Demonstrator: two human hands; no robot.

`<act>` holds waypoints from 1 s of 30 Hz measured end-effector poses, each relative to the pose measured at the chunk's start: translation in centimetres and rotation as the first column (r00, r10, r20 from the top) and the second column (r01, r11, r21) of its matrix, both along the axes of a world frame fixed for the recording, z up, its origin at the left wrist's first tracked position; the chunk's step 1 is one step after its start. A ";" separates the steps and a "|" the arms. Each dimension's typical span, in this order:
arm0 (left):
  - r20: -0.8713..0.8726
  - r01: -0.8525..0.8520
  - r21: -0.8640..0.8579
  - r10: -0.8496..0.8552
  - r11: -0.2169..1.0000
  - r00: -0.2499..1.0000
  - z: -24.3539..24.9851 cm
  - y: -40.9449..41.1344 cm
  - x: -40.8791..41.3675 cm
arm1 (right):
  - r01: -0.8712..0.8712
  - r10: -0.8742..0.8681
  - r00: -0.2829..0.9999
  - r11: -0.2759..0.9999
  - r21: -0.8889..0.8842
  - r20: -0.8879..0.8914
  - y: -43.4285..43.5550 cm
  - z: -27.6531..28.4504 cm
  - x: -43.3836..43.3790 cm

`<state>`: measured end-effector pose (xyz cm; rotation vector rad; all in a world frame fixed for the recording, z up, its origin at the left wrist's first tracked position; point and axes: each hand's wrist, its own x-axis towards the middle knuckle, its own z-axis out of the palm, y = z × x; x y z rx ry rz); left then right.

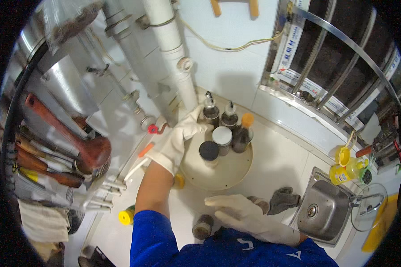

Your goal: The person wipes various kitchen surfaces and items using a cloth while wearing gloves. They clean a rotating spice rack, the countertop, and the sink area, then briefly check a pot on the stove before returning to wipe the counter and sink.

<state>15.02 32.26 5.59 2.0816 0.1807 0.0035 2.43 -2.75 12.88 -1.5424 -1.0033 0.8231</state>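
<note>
My left hand (182, 137), in a white glove, reaches to the back left of a round cream tray (200, 177). Its fingers are at the side of a dark glass bottle with a metal pour spout (211, 113); whether they grip it, I cannot tell. Beside that bottle stand a second spouted bottle (229, 118) and an orange-capped bottle (242, 140). In front are a white-lidded jar (222, 138) and a black-lidded jar (209, 152). My right hand (240, 215), also gloved, is held before my body with fingers extended, nothing visible in it. A dark jar (203, 227) stands near it.
Right of my right hand lie a brownish object (259, 204), partly hidden, and a dark grey cloth or glove (284, 201). Further right is a steel sink (327, 217). A yellow-capped container (126, 217) stands at left. Pipes (173, 53) and hanging ladles (97, 150) border the left side.
</note>
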 end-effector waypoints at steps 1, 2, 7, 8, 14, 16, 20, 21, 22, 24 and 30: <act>-0.052 -0.004 -0.042 0.002 0.999 0.999 -0.3 1.7 -1.1 | -0.011 0.011 0.999 1.000 0.005 0.043 0.0 0.1 -0.4; -0.013 0.016 -0.089 -0.017 0.996 1.000 1.2 1.4 -1.6 | 0.024 -0.024 0.996 1.000 0.002 0.086 -0.2 -0.2 -0.5; 0.409 -0.108 -0.341 0.251 0.934 0.877 10.2 0.3 -14.4 | 0.131 -0.131 0.991 0.991 -0.001 -0.022 -0.6 -1.3 -1.6; 0.358 -0.180 -0.374 0.321 0.910 0.877 11.7 -1.1 -16.9 | 0.089 -0.089 0.996 0.996 0.012 -0.022 -0.5 -2.1 -0.9; -0.076 -0.182 0.569 0.271 0.802 0.959 5.1 -3.5 -25.6 | 0.058 -0.060 0.995 0.998 0.027 0.082 1.8 -1.3 -3.7; -0.248 0.037 0.766 0.242 0.641 0.938 2.6 -3.3 -25.0 | -0.027 0.026 0.999 0.999 0.020 0.033 2.2 -2.2 -4.4; -0.625 0.271 0.626 0.263 0.731 0.735 -0.1 -0.9 -20.6 | -0.125 0.143 0.967 0.987 -0.098 0.210 1.9 -2.5 -5.3; -0.640 0.359 0.658 0.242 0.662 0.729 0.4 -1.3 -20.2 | -0.115 0.132 0.973 0.988 -0.101 0.187 1.6 -2.3 -5.4; -0.654 0.439 0.683 0.221 0.584 0.724 0.9 -1.7 -19.8 | -0.104 0.121 0.979 0.989 -0.105 0.164 1.3 -2.1 -5.4; -0.659 0.458 0.680 0.203 0.573 0.724 0.2 -1.8 -19.5 | -0.097 0.106 0.992 0.988 -0.118 0.067 0.7 -2.5 -5.5; -0.612 0.432 0.684 0.142 0.588 0.778 2.7 -2.4 -20.3 | -0.047 0.059 0.992 0.993 -0.108 0.109 -0.1 -2.5 -4.5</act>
